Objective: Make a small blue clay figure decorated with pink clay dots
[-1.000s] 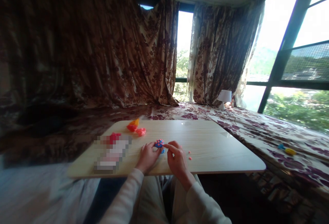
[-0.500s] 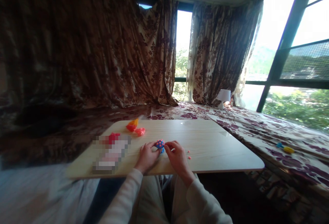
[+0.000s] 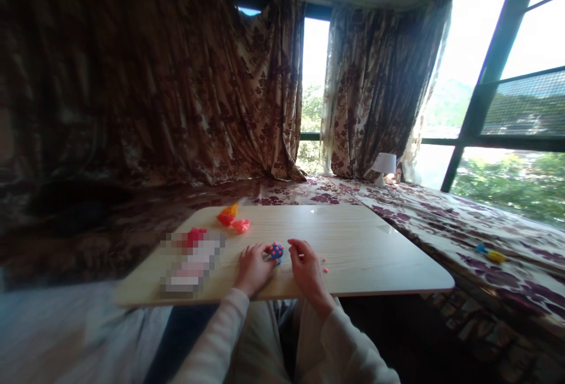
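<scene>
A small blue clay mushroom (image 3: 276,250) with pink dots on its rounded cap stands over the near part of the table. My left hand (image 3: 255,267) grips it from the left side, fingers curled around its edge. Just to the right, my right hand (image 3: 306,267) is apart from the mushroom, its thumb and forefinger loosely parted with nothing visible between them. Two tiny pink clay bits (image 3: 325,270) lie on the tabletop to the right of that hand.
The pale wooden table (image 3: 375,260) holds crumpled red and orange wrappers (image 3: 227,216), a pink wrapper (image 3: 241,226), a red lump (image 3: 196,236) and a blurred-out item (image 3: 189,266) on the left. A yellow-and-blue packet (image 3: 495,256) and a white lamp (image 3: 385,164) rest on the patterned cloth beyond.
My right hand has drawn back slightly to the right from the mushroom and its fingers have parted. The mushroom has tilted or turned in my left hand, showing more of its dotted cap.
</scene>
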The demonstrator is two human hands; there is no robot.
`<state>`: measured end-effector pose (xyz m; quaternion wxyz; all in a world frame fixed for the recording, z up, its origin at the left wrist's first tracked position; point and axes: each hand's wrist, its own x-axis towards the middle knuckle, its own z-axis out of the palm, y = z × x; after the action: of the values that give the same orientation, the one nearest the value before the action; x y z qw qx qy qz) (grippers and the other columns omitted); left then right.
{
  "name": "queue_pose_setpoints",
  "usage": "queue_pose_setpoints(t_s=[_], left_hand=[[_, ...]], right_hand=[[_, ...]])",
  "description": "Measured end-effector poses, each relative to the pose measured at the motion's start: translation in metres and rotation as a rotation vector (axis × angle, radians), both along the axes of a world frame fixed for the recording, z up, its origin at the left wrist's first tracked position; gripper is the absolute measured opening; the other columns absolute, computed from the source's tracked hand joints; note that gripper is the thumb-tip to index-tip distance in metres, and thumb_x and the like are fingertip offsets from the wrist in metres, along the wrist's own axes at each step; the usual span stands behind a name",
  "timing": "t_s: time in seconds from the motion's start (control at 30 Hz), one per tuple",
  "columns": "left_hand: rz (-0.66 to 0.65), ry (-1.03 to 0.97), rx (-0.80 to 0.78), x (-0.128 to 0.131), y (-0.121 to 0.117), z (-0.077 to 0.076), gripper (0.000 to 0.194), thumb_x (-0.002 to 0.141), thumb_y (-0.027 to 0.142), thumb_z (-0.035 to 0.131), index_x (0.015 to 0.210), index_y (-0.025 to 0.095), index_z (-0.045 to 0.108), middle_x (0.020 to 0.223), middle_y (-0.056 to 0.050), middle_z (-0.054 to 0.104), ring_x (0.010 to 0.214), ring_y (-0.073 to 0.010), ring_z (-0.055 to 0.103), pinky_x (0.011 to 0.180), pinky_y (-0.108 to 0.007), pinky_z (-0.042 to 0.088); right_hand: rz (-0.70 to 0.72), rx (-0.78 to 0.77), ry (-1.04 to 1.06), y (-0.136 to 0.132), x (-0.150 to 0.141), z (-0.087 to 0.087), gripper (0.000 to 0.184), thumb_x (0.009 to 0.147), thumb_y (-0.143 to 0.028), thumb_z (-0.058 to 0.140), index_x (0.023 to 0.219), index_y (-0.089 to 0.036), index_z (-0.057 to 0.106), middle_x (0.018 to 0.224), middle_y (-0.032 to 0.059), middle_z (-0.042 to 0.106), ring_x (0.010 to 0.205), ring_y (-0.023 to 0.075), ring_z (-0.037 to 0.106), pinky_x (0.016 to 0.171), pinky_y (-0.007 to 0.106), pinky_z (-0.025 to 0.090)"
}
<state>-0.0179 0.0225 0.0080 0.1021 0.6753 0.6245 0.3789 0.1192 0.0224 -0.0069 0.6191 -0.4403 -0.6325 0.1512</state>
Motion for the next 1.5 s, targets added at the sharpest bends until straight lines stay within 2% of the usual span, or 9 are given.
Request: queue_pose_setpoints(t_s=[0.33, 0.63, 0.9, 1.0, 1.1, 1.17, 1.23, 1.37, 1.5], left_hand=[[0.042, 0.106, 0.023, 0.000, 0.004, -0.005, 0.018, 0.067, 0.030, 0.065, 0.082, 0.020, 0.064, 0.089, -0.006, 0.068, 0.092, -0.0230, 0.057, 0.084, -0.034, 0.038], [0.034, 0.092, 0.040, 0.002, 0.003, -0.004, 0.017, 0.067, 0.032, 0.066, 0.078, 0.020, 0.063, 0.085, -0.005, 0.068, 0.089, -0.0232, 0.057, 0.083, -0.036, 0.037], [0.025, 0.045, 0.061, 0.001, 0.003, -0.005, 0.017, 0.066, 0.031, 0.067, 0.078, 0.019, 0.063, 0.082, -0.005, 0.068, 0.085, -0.0226, 0.058, 0.081, -0.036, 0.039], [0.028, 0.030, 0.073, 0.000, 0.003, -0.006, 0.019, 0.064, 0.029, 0.068, 0.079, 0.019, 0.062, 0.081, -0.004, 0.067, 0.084, -0.0215, 0.059, 0.080, -0.036, 0.040], [0.016, 0.024, 0.133, -0.001, 0.007, -0.010, 0.024, 0.062, 0.027, 0.070, 0.082, 0.018, 0.061, 0.084, -0.004, 0.067, 0.086, -0.0218, 0.059, 0.082, -0.037, 0.041], [-0.024, 0.010, 0.196, -0.002, 0.009, -0.013, 0.028, 0.060, 0.026, 0.070, 0.086, 0.018, 0.061, 0.088, -0.005, 0.066, 0.089, -0.0222, 0.058, 0.083, -0.038, 0.043], [-0.054, -0.030, 0.257, -0.004, 0.010, -0.015, 0.035, 0.059, 0.027, 0.070, 0.091, 0.019, 0.060, 0.093, -0.006, 0.065, 0.091, -0.0226, 0.058, 0.085, -0.039, 0.044], [-0.030, -0.146, 0.378, -0.013, -0.002, -0.015, 0.040, 0.066, 0.036, 0.065, 0.101, 0.017, 0.058, 0.104, -0.009, 0.060, 0.100, -0.0240, 0.056, 0.088, -0.041, 0.045], [0.020, -0.226, 0.474, -0.031, -0.020, -0.009, 0.028, 0.075, 0.038, 0.055, 0.093, 0.018, 0.061, 0.100, -0.008, 0.061, 0.101, -0.0230, 0.055, 0.093, -0.041, 0.043]], right_hand=[[-0.020, 0.007, -0.003, 0.002, 0.001, -0.003, 0.023, 0.080, -0.021, 0.045, 0.089, -0.018, 0.066, 0.086, 0.0061, 0.068, 0.071, 0.0161, 0.061, 0.064, 0.028, 0.050], [-0.021, -0.008, -0.003, 0.003, 0.002, -0.004, 0.024, 0.081, -0.022, 0.045, 0.093, -0.017, 0.065, 0.087, 0.0070, 0.067, 0.072, 0.0164, 0.061, 0.065, 0.029, 0.051], [-0.015, -0.031, 0.050, 0.000, -0.003, -0.004, 0.018, 0.078, -0.025, 0.048, 0.084, -0.019, 0.064, 0.081, 0.0048, 0.067, 0.073, 0.0166, 0.061, 0.062, 0.027, 0.050], [0.029, -0.069, 0.174, 0.000, 0.006, 0.009, 0.020, 0.076, -0.029, 0.049, 0.085, -0.018, 0.063, 0.079, 0.0049, 0.068, 0.069, 0.0163, 0.062, 0.060, 0.027, 0.050], [0.047, -0.072, 0.286, -0.001, 0.036, 0.039, 0.026, 0.073, -0.035, 0.052, 0.088, -0.017, 0.064, 0.074, 0.0046, 0.067, 0.062, 0.0159, 0.062, 0.056, 0.027, 0.050], [0.046, -0.084, 0.212, -0.002, 0.065, 0.056, 0.026, 0.069, -0.036, 0.058, 0.084, -0.017, 0.066, 0.074, 0.0049, 0.069, 0.066, 0.0172, 0.063, 0.060, 0.028, 0.050], [0.037, -0.119, 0.048, -0.003, 0.092, 0.062, 0.021, 0.067, -0.034, 0.060, 0.078, -0.017, 0.068, 0.072, 0.0055, 0.070, 0.069, 0.0184, 0.063, 0.066, 0.030, 0.049], [0.049, -0.254, -0.253, -0.007, 0.123, 0.034, 0.020, 0.068, -0.030, 0.056, 0.072, -0.017, 0.070, 0.070, 0.0066, 0.070, 0.068, 0.0203, 0.063, 0.066, 0.031, 0.047], [-0.023, -0.305, -0.435, -0.012, 0.125, 0.006, 0.021, 0.069, -0.024, 0.052, 0.073, -0.016, 0.071, 0.071, 0.0061, 0.069, 0.066, 0.0189, 0.060, 0.063, 0.029, 0.044]])
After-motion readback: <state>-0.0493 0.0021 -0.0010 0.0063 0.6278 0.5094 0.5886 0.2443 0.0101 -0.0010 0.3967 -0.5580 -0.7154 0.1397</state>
